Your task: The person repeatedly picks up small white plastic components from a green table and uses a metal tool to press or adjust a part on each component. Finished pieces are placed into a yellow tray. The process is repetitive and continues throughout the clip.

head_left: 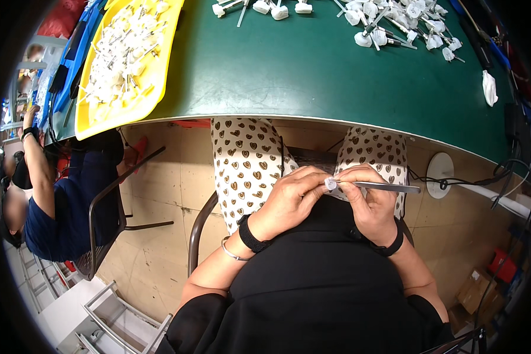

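Observation:
Above my lap, both hands meet at a small whitish translucent piece. My left hand pinches it between thumb and fingertips, its other fingers curled. In my right hand lies a slim grey metal tool that looks like tweezers. Its broad end sticks out to the right, while its front end reaches the white piece. The fingers hide where the tool and piece meet, so I cannot tell how they touch.
A yellow tray full of small white parts with thin stems stands at the left of the green table. More such parts are heaped at the far right. A co-worker sits at left. Cables hang at right.

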Tool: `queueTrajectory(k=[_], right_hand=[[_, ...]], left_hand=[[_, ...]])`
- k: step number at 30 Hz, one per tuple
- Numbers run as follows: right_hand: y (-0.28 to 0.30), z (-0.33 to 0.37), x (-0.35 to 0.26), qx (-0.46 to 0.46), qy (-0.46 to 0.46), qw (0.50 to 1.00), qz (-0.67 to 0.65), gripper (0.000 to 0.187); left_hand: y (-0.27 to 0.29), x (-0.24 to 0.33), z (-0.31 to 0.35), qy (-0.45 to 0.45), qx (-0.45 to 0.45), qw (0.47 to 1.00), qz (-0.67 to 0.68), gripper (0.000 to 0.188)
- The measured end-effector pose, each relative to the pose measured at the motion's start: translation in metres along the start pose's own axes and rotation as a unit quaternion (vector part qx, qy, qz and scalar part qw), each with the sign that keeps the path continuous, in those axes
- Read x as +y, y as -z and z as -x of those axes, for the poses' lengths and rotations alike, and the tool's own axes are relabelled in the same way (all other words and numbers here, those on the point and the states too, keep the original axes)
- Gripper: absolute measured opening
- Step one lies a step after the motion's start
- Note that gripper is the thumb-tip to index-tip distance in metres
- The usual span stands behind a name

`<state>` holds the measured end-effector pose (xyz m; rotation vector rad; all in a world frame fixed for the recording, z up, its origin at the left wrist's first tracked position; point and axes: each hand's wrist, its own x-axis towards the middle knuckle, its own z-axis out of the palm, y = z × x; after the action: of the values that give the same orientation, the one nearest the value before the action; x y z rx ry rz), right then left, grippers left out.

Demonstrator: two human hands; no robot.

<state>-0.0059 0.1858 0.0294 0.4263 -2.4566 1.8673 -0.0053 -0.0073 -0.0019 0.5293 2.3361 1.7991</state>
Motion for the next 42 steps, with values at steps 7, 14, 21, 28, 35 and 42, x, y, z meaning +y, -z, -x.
queueTrajectory(k=[7, 14, 21, 28, 35, 42], right_hand=[[-0.0012, 0.0012, 0.0001, 0.008, -0.014, 1.000, -0.026, 0.007], [-0.0011, 0.0038, 0.0032, 0.015, -0.014, 0.999, -0.028, 0.007], [-0.0014, 0.0046, 0.0031, 0.015, -0.027, 0.999, -0.039, 0.008], [-0.0011, 0.0030, 0.0018, 0.013, -0.023, 0.999, -0.032, 0.008], [-0.0002, 0.0007, 0.0023, 0.005, -0.003, 1.000, -0.021, 0.007], [-0.0002, -0.0046, -0.0018, -0.003, 0.030, 0.999, 0.012, 0.008]], left_hand=[[0.0002, 0.0000, -0.0003, 0.003, -0.002, 1.000, -0.002, 0.017], [0.0002, 0.0007, -0.0002, 0.001, 0.000, 1.000, -0.004, 0.017], [0.0011, 0.0024, -0.0006, 0.000, -0.002, 1.000, -0.008, 0.016], [0.0013, 0.0025, -0.0003, 0.002, -0.003, 1.000, -0.009, 0.016], [0.0017, 0.0027, -0.0012, -0.004, -0.007, 1.000, -0.008, 0.016], [0.0024, 0.0041, -0.0015, 0.005, -0.013, 1.000, -0.009, 0.016]])
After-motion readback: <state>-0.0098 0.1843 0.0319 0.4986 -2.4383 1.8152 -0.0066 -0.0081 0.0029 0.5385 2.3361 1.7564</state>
